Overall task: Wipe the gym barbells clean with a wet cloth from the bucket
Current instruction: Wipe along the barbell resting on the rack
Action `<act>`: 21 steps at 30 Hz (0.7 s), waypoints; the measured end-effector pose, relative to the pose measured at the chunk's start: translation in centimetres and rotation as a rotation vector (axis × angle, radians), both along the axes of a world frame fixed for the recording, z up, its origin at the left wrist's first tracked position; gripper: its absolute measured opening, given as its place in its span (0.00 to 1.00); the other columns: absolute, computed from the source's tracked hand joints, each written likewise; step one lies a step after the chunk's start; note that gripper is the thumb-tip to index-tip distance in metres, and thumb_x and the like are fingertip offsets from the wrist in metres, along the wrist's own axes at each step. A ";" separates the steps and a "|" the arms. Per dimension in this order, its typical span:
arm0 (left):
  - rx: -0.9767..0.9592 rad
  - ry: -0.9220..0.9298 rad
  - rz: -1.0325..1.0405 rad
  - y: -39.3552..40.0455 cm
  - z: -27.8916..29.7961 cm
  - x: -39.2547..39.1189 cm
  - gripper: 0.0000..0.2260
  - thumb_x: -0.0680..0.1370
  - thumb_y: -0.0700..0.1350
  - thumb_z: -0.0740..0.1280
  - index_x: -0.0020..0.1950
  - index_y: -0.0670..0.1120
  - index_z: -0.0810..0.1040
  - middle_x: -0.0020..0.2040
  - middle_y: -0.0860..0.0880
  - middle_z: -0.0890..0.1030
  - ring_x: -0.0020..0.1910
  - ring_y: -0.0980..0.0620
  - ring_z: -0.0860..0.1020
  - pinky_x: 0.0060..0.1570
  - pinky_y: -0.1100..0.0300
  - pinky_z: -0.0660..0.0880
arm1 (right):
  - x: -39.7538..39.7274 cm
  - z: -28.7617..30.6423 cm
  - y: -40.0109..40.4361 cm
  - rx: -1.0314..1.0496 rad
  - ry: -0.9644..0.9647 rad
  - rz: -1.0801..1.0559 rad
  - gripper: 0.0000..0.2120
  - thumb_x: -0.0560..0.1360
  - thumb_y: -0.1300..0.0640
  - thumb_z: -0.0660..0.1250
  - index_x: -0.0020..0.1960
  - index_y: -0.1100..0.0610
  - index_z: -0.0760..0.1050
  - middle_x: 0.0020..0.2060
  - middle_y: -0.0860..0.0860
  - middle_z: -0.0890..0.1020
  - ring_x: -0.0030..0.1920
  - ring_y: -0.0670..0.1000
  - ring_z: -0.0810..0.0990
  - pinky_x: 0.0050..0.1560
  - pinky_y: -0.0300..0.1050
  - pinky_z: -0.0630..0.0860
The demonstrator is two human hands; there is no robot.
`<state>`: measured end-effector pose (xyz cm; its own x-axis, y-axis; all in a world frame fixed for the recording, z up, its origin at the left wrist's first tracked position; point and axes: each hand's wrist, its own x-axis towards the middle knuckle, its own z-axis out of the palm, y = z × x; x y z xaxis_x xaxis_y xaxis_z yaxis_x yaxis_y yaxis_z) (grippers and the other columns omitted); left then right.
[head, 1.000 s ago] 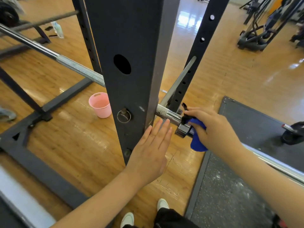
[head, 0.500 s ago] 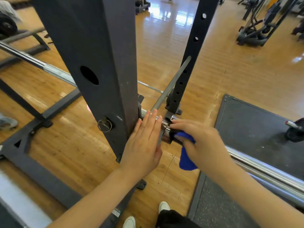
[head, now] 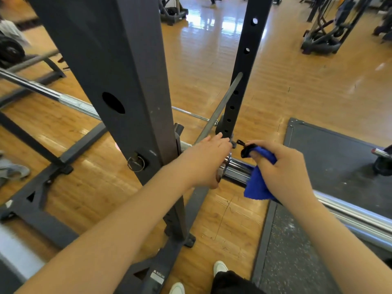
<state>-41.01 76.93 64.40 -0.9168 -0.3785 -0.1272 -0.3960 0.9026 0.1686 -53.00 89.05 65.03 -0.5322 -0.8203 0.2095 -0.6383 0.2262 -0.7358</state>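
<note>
Head view: right hand (head: 284, 172) at centre-right grips a bunched blue cloth (head: 257, 187) against the barbell (head: 350, 211) sleeve, which runs off toward lower right. Left hand (head: 209, 162) at centre sits on the bar's collar beside the rack upright (head: 118, 71), fingers curled round it.

A gym: a dark steel power rack upright (head: 118, 85) with pin holes stands on a glossy wooden floor (head: 297, 85), a chrome barbell (head: 350, 211) runs past it, a black rubber mat (head: 339, 158) lies right of it, exercise machines (head: 326, 32) stand far beyond it
</note>
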 end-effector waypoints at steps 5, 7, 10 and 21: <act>0.174 0.232 0.161 0.9 -0.7 2.9 0.48 0.72 0.48 0.73 0.77 0.48 0.39 0.78 0.54 0.44 0.74 0.59 0.40 0.74 0.60 0.46 | 0.4 0.5 0.3 -0.083 0.082 0.031 0.14 0.74 0.68 0.66 0.57 0.56 0.79 0.46 0.42 0.79 0.45 0.37 0.76 0.47 0.20 0.65; 0.143 0.331 0.251 2.6 -2.1 4.8 0.45 0.75 0.48 0.70 0.77 0.49 0.38 0.77 0.56 0.44 0.71 0.64 0.37 0.72 0.66 0.43 | 1.7 0.0 0.1 -0.144 0.255 0.090 0.15 0.70 0.70 0.68 0.56 0.60 0.80 0.51 0.47 0.80 0.54 0.46 0.78 0.59 0.29 0.67; 0.066 0.342 0.318 3.8 -3.8 5.7 0.41 0.78 0.47 0.65 0.74 0.47 0.32 0.75 0.55 0.35 0.69 0.61 0.31 0.68 0.68 0.35 | 3.8 -2.1 -0.7 -0.133 0.598 0.403 0.19 0.66 0.68 0.69 0.57 0.63 0.79 0.58 0.57 0.80 0.62 0.55 0.76 0.66 0.51 0.67; -0.012 0.280 0.375 3.9 -4.8 5.3 0.38 0.80 0.44 0.60 0.71 0.45 0.30 0.71 0.51 0.28 0.65 0.58 0.24 0.62 0.66 0.25 | 5.4 -3.9 -1.0 -0.043 0.648 0.309 0.26 0.61 0.72 0.76 0.58 0.65 0.78 0.57 0.60 0.80 0.60 0.61 0.78 0.61 0.57 0.72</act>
